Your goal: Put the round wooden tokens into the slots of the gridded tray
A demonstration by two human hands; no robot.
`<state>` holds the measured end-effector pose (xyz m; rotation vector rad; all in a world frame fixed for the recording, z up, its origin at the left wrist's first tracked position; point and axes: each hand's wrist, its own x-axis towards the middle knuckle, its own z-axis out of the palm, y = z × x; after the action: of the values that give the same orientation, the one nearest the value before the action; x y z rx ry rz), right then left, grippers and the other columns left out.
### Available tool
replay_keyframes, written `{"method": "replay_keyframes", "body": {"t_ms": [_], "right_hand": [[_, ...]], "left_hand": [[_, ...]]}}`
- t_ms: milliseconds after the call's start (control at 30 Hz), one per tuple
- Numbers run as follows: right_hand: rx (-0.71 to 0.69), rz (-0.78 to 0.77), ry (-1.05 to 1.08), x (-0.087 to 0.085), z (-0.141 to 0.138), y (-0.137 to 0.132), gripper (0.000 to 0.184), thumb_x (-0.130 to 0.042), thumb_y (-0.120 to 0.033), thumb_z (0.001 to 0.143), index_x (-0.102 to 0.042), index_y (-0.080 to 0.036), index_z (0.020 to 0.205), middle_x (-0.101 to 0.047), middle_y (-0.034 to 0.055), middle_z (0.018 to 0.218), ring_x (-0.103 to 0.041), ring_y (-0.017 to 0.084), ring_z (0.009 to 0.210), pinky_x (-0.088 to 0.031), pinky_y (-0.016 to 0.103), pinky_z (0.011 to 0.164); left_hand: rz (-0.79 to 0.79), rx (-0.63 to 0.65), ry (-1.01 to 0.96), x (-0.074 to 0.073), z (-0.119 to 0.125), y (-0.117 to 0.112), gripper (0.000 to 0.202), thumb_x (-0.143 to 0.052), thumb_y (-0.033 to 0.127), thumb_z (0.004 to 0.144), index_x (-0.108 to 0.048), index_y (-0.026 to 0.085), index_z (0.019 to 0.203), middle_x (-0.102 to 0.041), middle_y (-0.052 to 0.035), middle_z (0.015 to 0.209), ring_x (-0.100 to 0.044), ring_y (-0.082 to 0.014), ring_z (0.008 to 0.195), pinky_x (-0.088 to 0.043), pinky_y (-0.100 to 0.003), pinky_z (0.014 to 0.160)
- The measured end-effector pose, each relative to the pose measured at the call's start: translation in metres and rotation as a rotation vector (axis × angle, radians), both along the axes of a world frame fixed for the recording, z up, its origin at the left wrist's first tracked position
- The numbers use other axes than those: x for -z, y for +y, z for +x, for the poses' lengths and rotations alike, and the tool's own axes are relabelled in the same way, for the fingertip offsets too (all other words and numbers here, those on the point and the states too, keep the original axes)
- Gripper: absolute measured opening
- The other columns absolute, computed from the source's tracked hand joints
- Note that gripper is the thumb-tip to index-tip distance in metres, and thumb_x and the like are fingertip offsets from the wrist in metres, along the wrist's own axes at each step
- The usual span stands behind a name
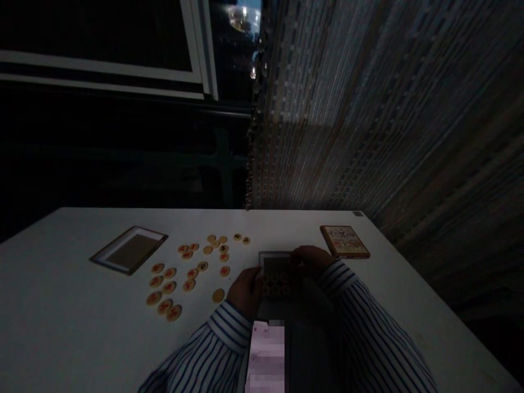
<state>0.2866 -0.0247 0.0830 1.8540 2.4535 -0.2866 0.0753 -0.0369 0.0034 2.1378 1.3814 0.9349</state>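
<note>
A shallow box tray (pixel 278 254) lies in front of me, with rows of round xiangqi pieces (pixel 276 289) in its near part. My left hand (pixel 245 292) is closed on the tray's left edge. Over the right side of the tray is my right hand (pixel 311 261), its fingers bent together; what they hold, if anything, is too dark to see. Many loose xiangqi pieces (pixel 169 287) are spread on the table to the left, several with red characters and a few with dark ones. One plain-faced piece (pixel 218 295) lies close to my left hand.
On the white table (pixel 82 327), a second shallow tray (pixel 131 271) stands at the left. A printed box cover (pixel 345 241) lies at the back right. A bead-string curtain (pixel 327 109) hangs behind the table. At the bottom is a pale pink, blurred object (pixel 266 360).
</note>
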Motion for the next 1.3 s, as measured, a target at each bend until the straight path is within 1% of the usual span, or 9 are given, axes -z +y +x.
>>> {"method": "replay_keyframes", "body": {"t_ms": [133, 233, 433, 700, 867, 967, 1167, 1300], "right_hand": [[0.004, -0.016, 0.001, -0.0033, -0.003, -0.0013, 0.021, -0.055, -0.024, 0.065, -0.063, -0.019, 0.084, -0.064, 0.0054, 0.082, -0.057, 0.016, 0.074, -0.041, 0.023, 0.063], [0.013, -0.023, -0.001, -0.0024, -0.0029, -0.001, 0.023, -0.056, -0.025, 0.064, -0.064, -0.019, 0.085, -0.064, 0.0061, 0.082, -0.058, 0.017, 0.074, -0.041, 0.022, 0.061], [0.01, -0.067, -0.081, 0.0024, -0.0017, 0.0024, 0.024, -0.047, -0.029, 0.071, -0.065, -0.021, 0.085, -0.065, 0.0073, 0.08, -0.06, 0.018, 0.07, -0.041, 0.024, 0.056], [0.032, -0.108, -0.051, 0.0039, -0.0031, 0.0032, 0.027, -0.048, -0.03, 0.07, -0.065, -0.024, 0.09, -0.066, 0.0067, 0.085, -0.06, 0.02, 0.076, -0.043, 0.026, 0.061], [0.033, -0.111, -0.094, 0.0011, -0.006, 0.0026, 0.028, -0.046, -0.031, 0.072, -0.066, -0.021, 0.089, -0.066, 0.0093, 0.084, -0.06, 0.022, 0.077, -0.043, 0.027, 0.06], [0.034, -0.133, -0.108, -0.0002, -0.0069, 0.0027, 0.028, -0.045, -0.031, 0.071, -0.066, -0.021, 0.087, -0.066, 0.0094, 0.083, -0.06, 0.023, 0.076, -0.043, 0.027, 0.058], [0.029, -0.098, -0.07, 0.0017, -0.0042, 0.0016, 0.029, -0.047, -0.032, 0.07, -0.064, -0.021, 0.091, -0.065, 0.009, 0.087, -0.059, 0.022, 0.079, -0.042, 0.027, 0.061], [0.031, -0.087, -0.048, 0.0065, -0.0001, 0.0032, 0.03, -0.044, -0.033, 0.073, -0.062, -0.023, 0.096, -0.065, 0.0071, 0.088, -0.059, 0.02, 0.079, -0.042, 0.026, 0.063]], "left_hand": [[0.016, 0.006, 0.003, -0.0011, 0.0001, 0.0001, 0.029, -0.04, 0.021, 0.075, -0.057, 0.015, 0.097, -0.063, -0.0083, 0.093, -0.059, -0.0181, 0.087, -0.048, -0.033, 0.077], [0.022, 0.001, 0.015, -0.0022, 0.0005, -0.0002, 0.03, -0.04, 0.022, 0.075, -0.057, 0.013, 0.097, -0.063, -0.0096, 0.093, -0.059, -0.0188, 0.087, -0.048, -0.033, 0.077], [0.017, -0.014, 0.016, -0.004, 0.001, -0.0013, 0.027, -0.041, 0.022, 0.075, -0.058, 0.016, 0.096, -0.063, -0.0076, 0.092, -0.059, -0.0176, 0.086, -0.048, -0.032, 0.076], [0.01, 0.0, 0.028, -0.0048, -0.0002, -0.0013, 0.028, -0.041, 0.021, 0.075, -0.057, 0.016, 0.097, -0.063, -0.0075, 0.093, -0.058, -0.0173, 0.087, -0.048, -0.031, 0.077], [-0.006, -0.003, 0.024, -0.007, 0.0003, -0.002, 0.028, -0.041, 0.023, 0.075, -0.058, 0.015, 0.096, -0.063, -0.0081, 0.092, -0.059, -0.0179, 0.087, -0.048, -0.032, 0.077], [-0.008, -0.009, 0.019, -0.0074, 0.0007, -0.0021, 0.028, -0.041, 0.024, 0.076, -0.058, 0.014, 0.096, -0.063, -0.0088, 0.091, -0.059, -0.0185, 0.086, -0.048, -0.033, 0.076], [0.01, 0.01, 0.031, -0.0045, -0.0004, -0.0015, 0.029, -0.041, 0.022, 0.076, -0.057, 0.014, 0.098, -0.063, -0.0088, 0.093, -0.058, -0.0177, 0.087, -0.048, -0.031, 0.077], [0.025, 0.006, 0.024, -0.0011, -0.0007, -0.0013, 0.028, -0.042, 0.02, 0.075, -0.058, 0.013, 0.097, -0.063, -0.0093, 0.092, -0.058, -0.0182, 0.087, -0.048, -0.031, 0.076]]}}
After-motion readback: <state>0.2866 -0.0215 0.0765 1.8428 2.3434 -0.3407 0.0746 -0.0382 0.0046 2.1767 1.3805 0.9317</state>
